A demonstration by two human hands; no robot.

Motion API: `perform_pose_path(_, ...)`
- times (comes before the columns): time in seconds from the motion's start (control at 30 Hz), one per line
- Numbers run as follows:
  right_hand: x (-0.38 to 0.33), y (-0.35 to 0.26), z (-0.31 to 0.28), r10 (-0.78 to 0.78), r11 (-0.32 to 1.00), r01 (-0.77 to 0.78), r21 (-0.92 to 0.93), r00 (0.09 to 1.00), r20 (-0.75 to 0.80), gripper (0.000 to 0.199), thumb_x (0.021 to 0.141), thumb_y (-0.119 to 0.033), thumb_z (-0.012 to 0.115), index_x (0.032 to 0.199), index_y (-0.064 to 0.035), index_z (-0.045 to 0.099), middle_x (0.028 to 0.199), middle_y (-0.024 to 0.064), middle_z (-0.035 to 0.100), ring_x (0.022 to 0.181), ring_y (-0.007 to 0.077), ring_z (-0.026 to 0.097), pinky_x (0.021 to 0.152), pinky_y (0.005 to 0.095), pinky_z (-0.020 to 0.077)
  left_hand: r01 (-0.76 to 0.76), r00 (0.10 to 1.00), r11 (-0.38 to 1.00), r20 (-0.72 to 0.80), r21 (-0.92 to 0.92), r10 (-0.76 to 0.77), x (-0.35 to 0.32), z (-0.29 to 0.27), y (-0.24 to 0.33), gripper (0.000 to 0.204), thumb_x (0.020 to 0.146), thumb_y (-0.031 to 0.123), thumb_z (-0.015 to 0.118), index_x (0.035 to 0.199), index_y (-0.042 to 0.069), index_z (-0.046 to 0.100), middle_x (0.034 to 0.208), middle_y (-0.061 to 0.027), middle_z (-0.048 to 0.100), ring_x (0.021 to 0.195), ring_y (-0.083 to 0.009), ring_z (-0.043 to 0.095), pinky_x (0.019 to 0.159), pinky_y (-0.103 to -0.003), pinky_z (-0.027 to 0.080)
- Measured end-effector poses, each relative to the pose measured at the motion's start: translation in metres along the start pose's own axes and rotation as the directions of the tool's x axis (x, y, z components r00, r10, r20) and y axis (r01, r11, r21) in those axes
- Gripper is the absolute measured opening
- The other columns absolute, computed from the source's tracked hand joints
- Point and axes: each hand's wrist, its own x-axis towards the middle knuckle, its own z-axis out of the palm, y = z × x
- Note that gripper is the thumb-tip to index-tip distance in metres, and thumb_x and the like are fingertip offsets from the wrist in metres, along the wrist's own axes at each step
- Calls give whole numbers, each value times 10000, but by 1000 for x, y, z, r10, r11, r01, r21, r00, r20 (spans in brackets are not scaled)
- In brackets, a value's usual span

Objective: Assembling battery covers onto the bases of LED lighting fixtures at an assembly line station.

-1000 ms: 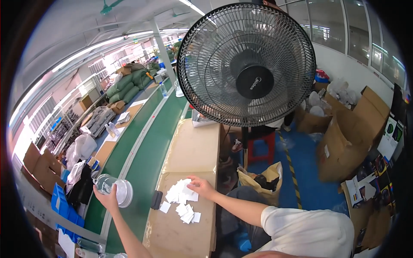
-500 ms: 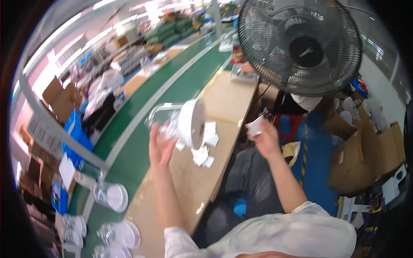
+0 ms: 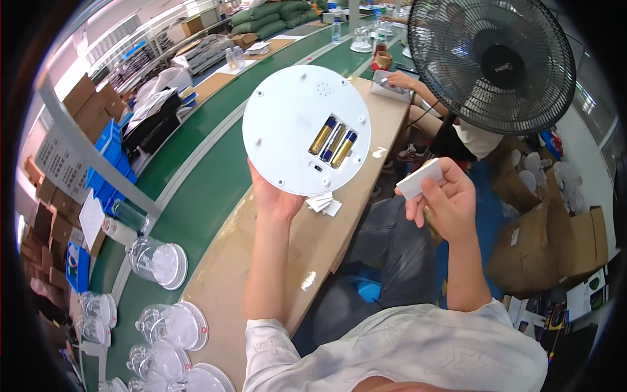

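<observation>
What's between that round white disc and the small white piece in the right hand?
No object: the head view shows a gap between the disc and the white piece in the right hand, with the edge of the tan table behind it.

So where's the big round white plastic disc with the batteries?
The round white plastic disc is in the head view's upper middle, held up in the left hand, to the left of the round black fan.

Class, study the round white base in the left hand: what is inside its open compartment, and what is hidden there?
Three batteries lie side by side, recessed in the white base. Whatever is directly beneath them is covered and cannot be seen.
</observation>
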Motion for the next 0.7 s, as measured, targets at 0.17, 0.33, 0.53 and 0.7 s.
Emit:
perform_pose_path(0.17, -4, -2, 11, -128, 989, 138, -51, 979, 160, 149, 987, -13, 490, 1129, 23, 516, 947, 250, 685, 622, 202, 643, 482, 244, 510, -83, 993, 996, 80, -42, 86, -11, 3, 15, 713, 964, 597, 401, 1501, 130, 349, 1526, -94, 386, 1363, -328, 412, 1104, -500, 382)
perform_pose_path(0.33, -17, -9, 5, 53, 997, -55, -61, 998, -33, 312, 884, 68, 590, 1179, 33, 495, 863, 142, 690, 627, 134, 641, 498, 218, 471, -160, 987, 980, 23, 119, 159, -23, 5, 19, 672, 988, 527, 393, 1490, 81, 354, 1500, -122, 420, 1328, -332, 456, 1083, -495, 406)
perform_pose_path(0.53, -20, 9, -5, 79, 996, -80, -50, 997, -11, 211, 888, 62, 601, 1069, 12, 503, 844, 117, 669, 629, 121, 627, 497, 204, 440, -160, 892, 984, 416, -76, 177, -22, -24, 23, 611, 998, 454, 415, 1477, 77, 371, 1473, -134, 451, 1300, -315, 486, 1050, -486, 444)
perform_pose_path(0.7, -18, 16, 3, 48, 990, -56, -131, 997, -60, 179, 939, 2, 522, 1113, -17, 483, 776, 84, 649, 529, 84, 588, 431, 171, 395, -240, 952, 958, 230, 155, 201, -20, -20, 20, 598, 1000, 432, 428, 1479, 79, 370, 1472, -129, 453, 1298, -312, 490, 1042, -480, 454)
